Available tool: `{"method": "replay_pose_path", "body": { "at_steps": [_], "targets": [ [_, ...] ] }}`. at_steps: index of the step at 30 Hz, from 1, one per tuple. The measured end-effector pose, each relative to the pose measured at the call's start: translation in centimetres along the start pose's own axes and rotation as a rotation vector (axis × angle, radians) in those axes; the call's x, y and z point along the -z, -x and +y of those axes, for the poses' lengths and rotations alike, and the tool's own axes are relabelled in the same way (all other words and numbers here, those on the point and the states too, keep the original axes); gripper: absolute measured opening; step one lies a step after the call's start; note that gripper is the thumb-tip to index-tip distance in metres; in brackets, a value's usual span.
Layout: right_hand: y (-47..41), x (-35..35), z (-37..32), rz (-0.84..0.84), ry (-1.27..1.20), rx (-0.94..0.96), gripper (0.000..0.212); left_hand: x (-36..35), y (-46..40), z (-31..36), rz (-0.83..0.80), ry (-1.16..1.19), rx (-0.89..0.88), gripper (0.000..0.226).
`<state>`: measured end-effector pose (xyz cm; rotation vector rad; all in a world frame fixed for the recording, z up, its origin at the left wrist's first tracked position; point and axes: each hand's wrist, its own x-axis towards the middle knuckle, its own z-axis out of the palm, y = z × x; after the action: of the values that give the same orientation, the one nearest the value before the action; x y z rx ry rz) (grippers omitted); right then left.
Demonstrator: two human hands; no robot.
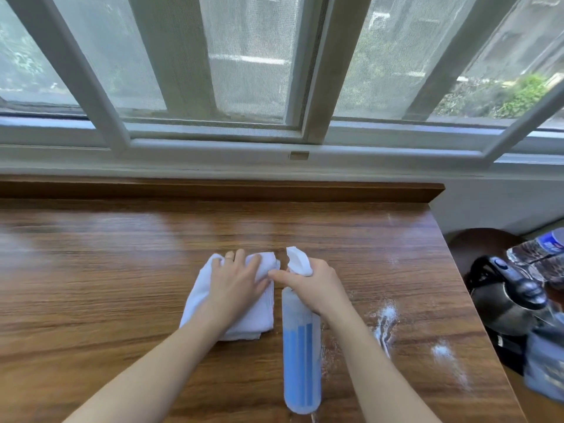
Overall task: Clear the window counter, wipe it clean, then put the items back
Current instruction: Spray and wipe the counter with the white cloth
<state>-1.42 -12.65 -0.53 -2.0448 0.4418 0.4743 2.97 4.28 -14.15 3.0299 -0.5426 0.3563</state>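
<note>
We have a single view here, from a wide-angle camera worn on the person's head, so no second view shares any part of it. We look forward and steeply down onto the brown wood-grain window counter (pixel 122 270), close enough that both bare forearms run in from the bottom edge and the left hand (pixel 238 279) and right hand (pixel 314 285) sit near the middle. Facing the white-framed window (pixel 314 87), we see its bars splay outward with the lens's bend. At the right edge we catch the counter's end and, beyond it, a black electric kettle (pixel 509 300), blurred at the margin.
</note>
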Motion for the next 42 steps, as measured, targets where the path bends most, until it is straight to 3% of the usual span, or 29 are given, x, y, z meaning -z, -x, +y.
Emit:
{"method": "replay_pose_path", "body": {
  "at_steps": [7,16,20,25,31,35,42],
  "targets": [
    [-0.1,-0.2,0.4,-0.025,0.006,-0.002,0.043,-0.4,-0.5,-0.3,0.061,0.007,0.026,0.047],
    [0.0,0.0,0.8,-0.011,-0.019,-0.021,0.043,-0.6,-9.9,-2.5,-0.229,0.003,0.143,0.050],
    [0.2,0.1,1.1,0.011,-0.024,-0.037,0.043,-0.6,-10.4,-2.2,-0.247,-0.018,0.158,0.052],
    [0.8,0.6,1.4,0.030,-0.009,-0.045,0.048,-0.2,-6.5,-0.7,-0.172,-0.028,0.073,0.046],
    [2.0,1.4,1.8,0.021,0.012,-0.022,0.039,1.4,2.1,2.4,-0.075,0.027,0.023,0.045],
    [2.8,1.7,2.2,0.014,0.035,-0.021,0.051,2.6,7.8,4.4,-0.057,0.030,-0.031,0.046],
    [3.9,2.0,2.9,-0.024,0.059,-0.013,0.039,2.9,13.1,6.0,-0.029,0.088,-0.065,0.043]
  ]
}}
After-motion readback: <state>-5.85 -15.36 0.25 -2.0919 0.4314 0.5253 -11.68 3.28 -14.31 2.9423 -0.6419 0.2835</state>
